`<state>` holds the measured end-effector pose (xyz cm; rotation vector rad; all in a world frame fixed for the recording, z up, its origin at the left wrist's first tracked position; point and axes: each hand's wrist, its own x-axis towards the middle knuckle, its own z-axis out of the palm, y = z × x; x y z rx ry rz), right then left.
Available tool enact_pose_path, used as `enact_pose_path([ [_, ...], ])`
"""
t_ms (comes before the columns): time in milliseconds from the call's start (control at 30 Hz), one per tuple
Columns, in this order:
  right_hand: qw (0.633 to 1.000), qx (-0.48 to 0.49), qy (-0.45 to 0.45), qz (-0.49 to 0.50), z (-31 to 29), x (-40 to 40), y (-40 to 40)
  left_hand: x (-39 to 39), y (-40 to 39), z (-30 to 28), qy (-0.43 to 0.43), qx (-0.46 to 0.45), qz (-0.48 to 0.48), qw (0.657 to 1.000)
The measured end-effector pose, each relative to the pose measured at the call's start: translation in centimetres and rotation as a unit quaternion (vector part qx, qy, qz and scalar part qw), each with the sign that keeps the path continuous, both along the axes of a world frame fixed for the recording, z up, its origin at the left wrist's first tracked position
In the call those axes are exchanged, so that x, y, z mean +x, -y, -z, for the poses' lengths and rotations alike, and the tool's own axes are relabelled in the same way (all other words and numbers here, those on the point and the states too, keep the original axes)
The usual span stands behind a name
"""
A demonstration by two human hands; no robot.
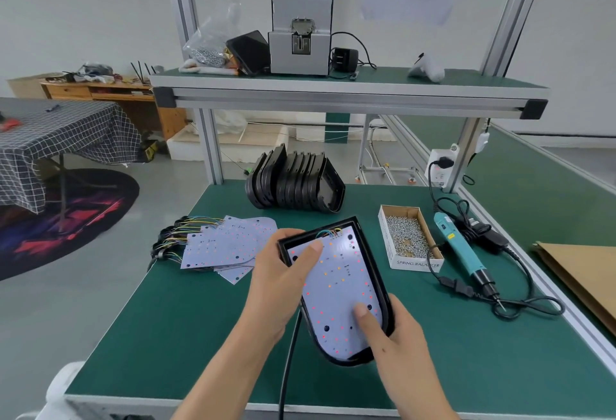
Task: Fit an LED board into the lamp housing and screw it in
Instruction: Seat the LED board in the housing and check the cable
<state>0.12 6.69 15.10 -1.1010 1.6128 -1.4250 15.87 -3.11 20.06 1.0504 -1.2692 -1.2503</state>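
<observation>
Holding the black lamp housing (366,246) above the near middle of the green tabletop (186,336), you have the white LED board (336,286) lying inside it, its coloured wires (328,232) at the far end. Your left hand (283,286) grips the housing's far left edge, thumb (311,253) pressed on the board's far left corner and fingers curled underneath. Your right hand (400,346) grips the near right edge, thumb (365,314) pressing the board's near end. A black cable (288,363) hangs from under the housing toward you.

Left of the housing lies a fanned pile of spare LED boards (223,243) with their wire bundles (180,233) pointing left. At the far side stands a row of empty black housings (296,183). To the right sits an open cardboard box of screws (408,236), and just beside it, further right, lies a teal electric screwdriver (463,249), bit pointing near, with its black cord (526,306) looped on the tabletop. On the shelf (333,84) above stands a grey screw feeder (300,43).
</observation>
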Motion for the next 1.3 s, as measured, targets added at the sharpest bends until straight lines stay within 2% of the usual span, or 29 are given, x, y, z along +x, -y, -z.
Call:
enact_pose_path([
  [67, 0.999, -0.003, 0.034, 0.015, 0.0, 0.0, 0.0, -0.1, -0.1, -0.1, -0.028, 0.014, 0.051, 0.998],
  [167, 0.975, 0.005, 0.224, 0.001, 0.0, 0.0, 0.2, 0.3, 0.1, -0.7, -0.137, 0.061, 0.14, 0.979],
  [233, 0.948, 0.008, 0.317, -0.029, -0.3, -0.1, 0.0, 0.4, 0.3, -0.8, -0.162, 0.075, 0.127, 0.976],
  [400, 0.912, 0.039, 0.401, -0.083, -1.7, -0.1, -0.3, -0.1, 0.9, 0.1, -0.071, 0.051, 0.108, 0.99],
  [567, 0.912, 0.03, 0.399, -0.094, -2.6, -0.5, 0.1, -0.7, 1.4, 0.7, -0.008, 0.015, 0.11, 0.994],
  [767, 0.904, 0.012, 0.413, -0.111, -3.2, -1.0, -0.1, -0.2, 1.7, 0.6, 0.013, -0.024, 0.099, 0.995],
  [967, 0.909, -0.014, 0.404, -0.103, -2.8, -1.0, -0.4, -0.2, 0.1, 0.8, 0.055, -0.119, 0.11, 0.985],
  [1067, 0.916, -0.013, 0.39, -0.097, -2.1, -0.8, -0.5, -0.3, -0.3, 1.0, 0.063, -0.133, 0.112, 0.983],
  [1300, 0.941, -0.015, 0.333, -0.053, -1.3, -0.8, -0.7, 0.2, -0.7, 0.7, 0.019, -0.117, 0.132, 0.984],
])
